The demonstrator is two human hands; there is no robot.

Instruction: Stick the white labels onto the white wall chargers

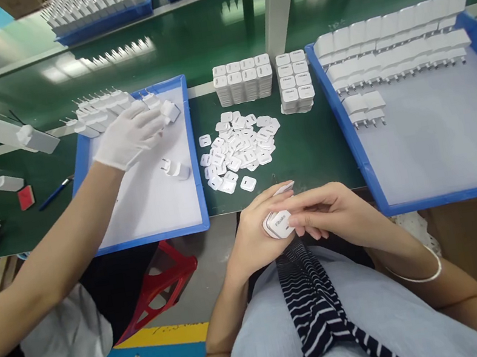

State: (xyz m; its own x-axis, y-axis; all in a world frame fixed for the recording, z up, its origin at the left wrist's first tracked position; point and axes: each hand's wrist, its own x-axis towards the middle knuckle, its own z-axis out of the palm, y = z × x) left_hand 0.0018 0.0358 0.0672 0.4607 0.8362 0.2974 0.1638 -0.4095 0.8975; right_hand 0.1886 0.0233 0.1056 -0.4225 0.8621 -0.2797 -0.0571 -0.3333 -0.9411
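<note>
In the head view, my left hand [254,231] is closed round a small stack of white rounded-square covers [278,225] with dark print on top. Another thin white piece [285,187] sticks out at that hand's fingers. My right hand [333,208] reaches in from the right, its thumb and fingertips pinched at the edge of the top cover. Just beyond my hands, a loose pile of similar covers [242,147] lies on the green table. Behind the pile stand neat stacks of covers, a wider block [244,82] and a narrower one [295,85].
At right, a blue-rimmed tray [362,163] holds rows of white plug adapters [397,58]. A co-worker's gloved hand [127,138] is over the left tray [196,167], among more adapters. A blue pen [56,192] and a red pad [26,197] lie further left.
</note>
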